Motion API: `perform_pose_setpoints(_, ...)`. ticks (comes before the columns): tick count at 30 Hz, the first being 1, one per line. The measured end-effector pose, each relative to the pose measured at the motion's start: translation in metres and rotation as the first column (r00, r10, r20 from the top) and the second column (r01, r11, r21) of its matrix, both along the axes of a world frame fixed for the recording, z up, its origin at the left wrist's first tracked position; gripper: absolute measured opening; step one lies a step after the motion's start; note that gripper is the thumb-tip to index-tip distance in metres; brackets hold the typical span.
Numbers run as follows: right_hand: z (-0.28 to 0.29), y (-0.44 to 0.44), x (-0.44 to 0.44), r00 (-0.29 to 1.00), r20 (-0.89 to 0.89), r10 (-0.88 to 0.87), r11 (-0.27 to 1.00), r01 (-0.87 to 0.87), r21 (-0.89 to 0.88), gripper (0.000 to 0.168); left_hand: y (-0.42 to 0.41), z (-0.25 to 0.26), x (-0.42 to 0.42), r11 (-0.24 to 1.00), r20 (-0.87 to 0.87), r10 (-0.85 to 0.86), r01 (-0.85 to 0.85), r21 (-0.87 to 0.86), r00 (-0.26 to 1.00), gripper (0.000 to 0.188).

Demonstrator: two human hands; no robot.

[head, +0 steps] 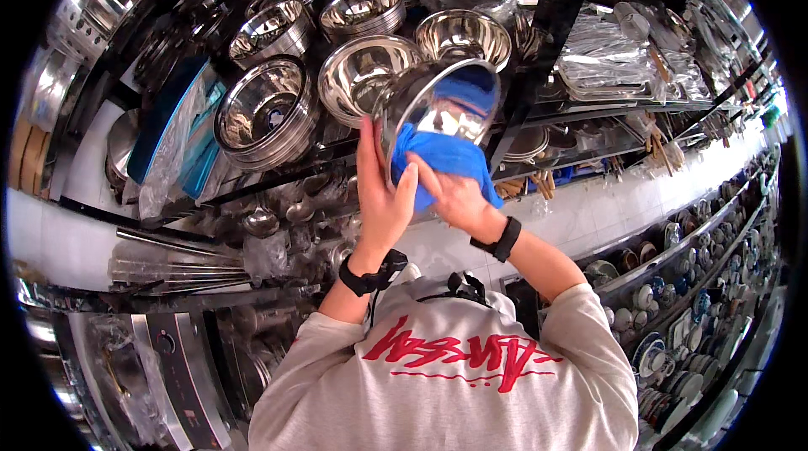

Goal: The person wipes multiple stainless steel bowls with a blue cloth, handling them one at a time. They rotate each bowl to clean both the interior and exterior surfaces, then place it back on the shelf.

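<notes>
A shiny stainless steel bowl is tilted up on its side in front of me, its inside turned to the right. My left hand grips its outer wall and rim from the left, thumb near the rim. My right hand holds a blue cloth against the lower inside of the bowl. Just behind the held bowl, a steel mixing bowl rests on the shelf, with another bowl to its right. A stack of nested steel bowls stands to the left.
More nested bowls fill the shelf's back. Blue trays in plastic stand at left; wrapped metal trays lie at right. Ladles hang below the shelf's front edge. Shelves of ceramic dishes run along the lower right, across a tiled floor.
</notes>
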State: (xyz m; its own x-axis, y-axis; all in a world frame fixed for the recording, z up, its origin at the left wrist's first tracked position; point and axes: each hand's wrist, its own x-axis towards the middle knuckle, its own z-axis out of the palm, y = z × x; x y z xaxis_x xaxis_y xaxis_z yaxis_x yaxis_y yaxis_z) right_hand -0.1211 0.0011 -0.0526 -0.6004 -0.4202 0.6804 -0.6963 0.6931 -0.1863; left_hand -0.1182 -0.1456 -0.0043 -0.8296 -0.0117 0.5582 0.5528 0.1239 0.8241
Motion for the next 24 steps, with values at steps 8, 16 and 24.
perform_pose_setpoints(8,0.001,0.045,-0.030,0.984,-0.102,-0.149,0.955,0.170,0.243,0.056,-0.031,0.040,0.002,0.912,-0.071,-0.172,0.132,-0.389,0.983,0.083)
perform_pose_setpoints(16,0.024,0.019,0.007,0.990,0.138,0.042,0.992,-0.057,0.109,0.050,-0.005,0.022,-0.006,0.881,0.046,-0.298,0.257,0.398,0.953,0.094)
perform_pose_setpoints(24,0.041,0.029,0.004,0.914,0.392,0.103,0.958,-0.198,0.209,0.082,-0.023,0.013,-0.009,0.855,0.101,-0.337,0.259,0.449,0.936,0.082)
